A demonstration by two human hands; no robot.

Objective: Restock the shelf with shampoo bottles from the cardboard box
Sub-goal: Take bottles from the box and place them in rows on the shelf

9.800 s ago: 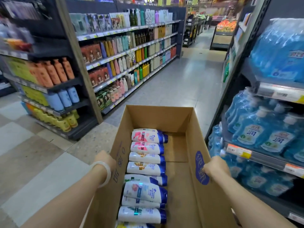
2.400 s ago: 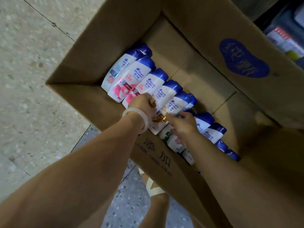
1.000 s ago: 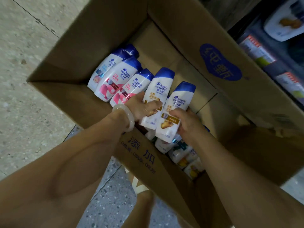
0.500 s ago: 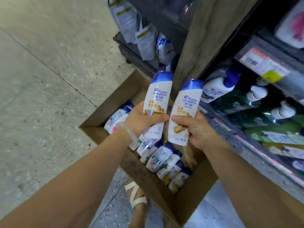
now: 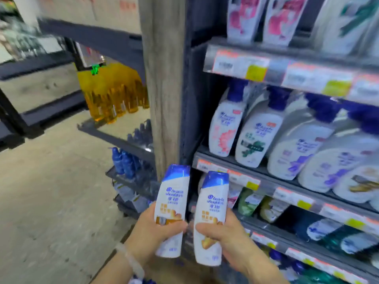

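Two bottles up at once! The left hand (image 5: 155, 228) grips one white, blue-capped shampoo bottle (image 5: 173, 203) round its lower half, and the right hand (image 5: 223, 236) grips a second shampoo bottle (image 5: 211, 214) just beside it. Both stand upright, in front of the shelf (image 5: 256, 177) with its big pump bottles (image 5: 225, 124).
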